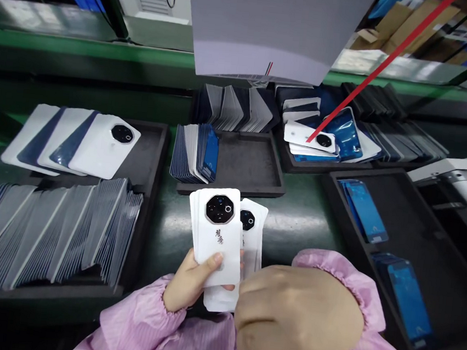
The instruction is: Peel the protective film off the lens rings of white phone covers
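Note:
My left hand (192,281) grips a small fanned stack of white phone back covers (220,251), thumb flat on the top one. The top cover carries a black octagonal camera patch and dark lettering. Behind and below it is a second stack of white phone back covers (254,237), partly hidden; whether it is held or resting on the bench I cannot tell. My right hand (298,316) is close to the camera, curled shut at the right edge of the stacks. Its fingertips and anything in them are hidden.
A left tray (147,211) holds white covers and dense rows of thin sheets. The middle tray (251,163) has a sheet stack at its left. Blue-filmed pieces (364,209) lie in the right tray (422,231). Behind stands a cluttered tray (300,165); a red strip (384,63) slants above it.

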Demonstrator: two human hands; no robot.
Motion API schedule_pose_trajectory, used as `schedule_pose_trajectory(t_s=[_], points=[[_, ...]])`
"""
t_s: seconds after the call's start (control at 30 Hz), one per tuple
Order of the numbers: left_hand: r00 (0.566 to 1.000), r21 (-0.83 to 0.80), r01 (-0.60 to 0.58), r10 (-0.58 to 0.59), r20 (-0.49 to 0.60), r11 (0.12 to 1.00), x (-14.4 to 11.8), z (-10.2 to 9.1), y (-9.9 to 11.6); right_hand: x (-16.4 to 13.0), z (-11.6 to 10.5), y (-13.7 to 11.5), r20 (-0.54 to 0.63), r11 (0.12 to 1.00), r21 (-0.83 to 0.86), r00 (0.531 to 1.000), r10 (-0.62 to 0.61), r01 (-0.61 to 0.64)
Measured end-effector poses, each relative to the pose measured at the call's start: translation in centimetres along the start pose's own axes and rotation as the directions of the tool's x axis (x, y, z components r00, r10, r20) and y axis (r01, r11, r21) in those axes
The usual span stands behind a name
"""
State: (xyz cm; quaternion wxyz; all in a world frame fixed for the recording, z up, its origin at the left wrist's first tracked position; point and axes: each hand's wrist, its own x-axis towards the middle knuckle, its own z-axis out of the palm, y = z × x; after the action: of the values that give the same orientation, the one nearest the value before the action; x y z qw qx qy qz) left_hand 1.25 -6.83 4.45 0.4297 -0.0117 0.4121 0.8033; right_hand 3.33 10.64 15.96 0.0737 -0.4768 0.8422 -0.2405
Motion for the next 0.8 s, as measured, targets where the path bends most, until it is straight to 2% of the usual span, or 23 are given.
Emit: schedule_pose_trajectory(t_s=[0.07, 0.2, 0.6, 0.8], points=[[1.0, 0.016, -0.001, 0.001, 0.007, 1.0, 0.0, -0.1, -0.1, 0.0, 0.4, 0.1, -0.029, 0.999, 0.007, 0.999, -0.041, 0.041], [1.0, 0.045, 0.001, -0.001, -0.003, 0.999, -0.1, -0.1, 0.1, -0.3, 1.0, -0.1, -0.082, 0.999, -0.012, 0.996, 0.031, -0.032], [1.0, 0.058, 0.008, -0.008, 0.0, 0.998, -0.2, 0.0, 0.2, -0.4, -0.1, 0.6, -0.065, 0.999, 0.032, 0.998, -0.009, 0.011], [1.0, 0.045, 0.001, 0.0, -0.016, 0.999, 0.0, 0.0, 0.1, -0.1, -0.7, 1.2, 0.01, 0.998, 0.033, 0.999, -0.047, 0.047]])
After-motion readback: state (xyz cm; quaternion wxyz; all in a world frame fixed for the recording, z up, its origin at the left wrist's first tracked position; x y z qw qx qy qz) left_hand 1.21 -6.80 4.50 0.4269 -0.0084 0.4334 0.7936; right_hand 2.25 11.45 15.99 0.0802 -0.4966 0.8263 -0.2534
